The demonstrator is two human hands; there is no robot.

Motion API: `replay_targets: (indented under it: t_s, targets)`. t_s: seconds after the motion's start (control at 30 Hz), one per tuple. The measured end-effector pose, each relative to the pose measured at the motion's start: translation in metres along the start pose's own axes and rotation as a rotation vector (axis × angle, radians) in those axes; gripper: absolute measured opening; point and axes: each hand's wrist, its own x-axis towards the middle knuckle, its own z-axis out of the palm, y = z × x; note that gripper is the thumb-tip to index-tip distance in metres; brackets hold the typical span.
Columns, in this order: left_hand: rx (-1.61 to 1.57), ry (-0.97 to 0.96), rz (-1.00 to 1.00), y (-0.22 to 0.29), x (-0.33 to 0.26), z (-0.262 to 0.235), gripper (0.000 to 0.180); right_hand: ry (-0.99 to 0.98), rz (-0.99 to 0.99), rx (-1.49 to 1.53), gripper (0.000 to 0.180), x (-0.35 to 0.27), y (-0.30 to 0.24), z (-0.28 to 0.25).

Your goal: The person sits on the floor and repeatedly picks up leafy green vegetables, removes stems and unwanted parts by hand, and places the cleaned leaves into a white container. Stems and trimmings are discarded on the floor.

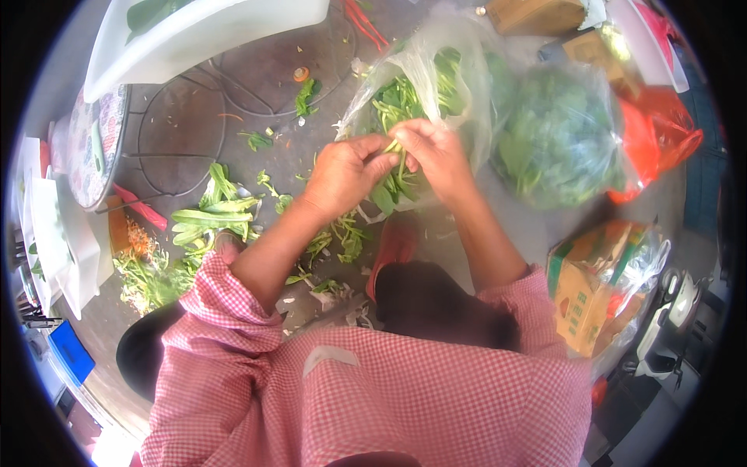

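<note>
Pink checked sleeves (pixel 233 311) filled the lower view, forearms reaching to a clear bag of leafy greens (pixel 412 86) on the pavement. Left hand (pixel 342 173) and right hand (pixel 436 152) met with fingers pinched shut on green stems (pixel 398 167), probably one small bunch. Trimmed leaves (pixel 214 214) lay left; another bagged green bundle (pixel 556 136), an orange-red bag (pixel 657 140) and a cardboard box (pixel 591 288) crowded the right.
</note>
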Motion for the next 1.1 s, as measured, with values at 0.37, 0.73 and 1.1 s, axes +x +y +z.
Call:
replay_targets:
  t_s: [0.37, 0.73, 1.1]
  targets:
    - [0.232, 0.001, 0.082, -0.006, -0.014, -0.002, 0.014, 0.255, -0.154, -0.195, 0.014, 0.006, 0.018, -0.003]
    - [0.003, -0.081, 0.054, -0.019, -0.009, 0.002, 0.019, 0.057, -0.119, -0.197, 0.02, 0.004, 0.026, 0.004]
    - [-0.463, -0.334, -0.34, -0.012, -0.008, -0.009, 0.019, -0.124, 0.194, 0.337, 0.012, -0.004, 0.022, -0.006]
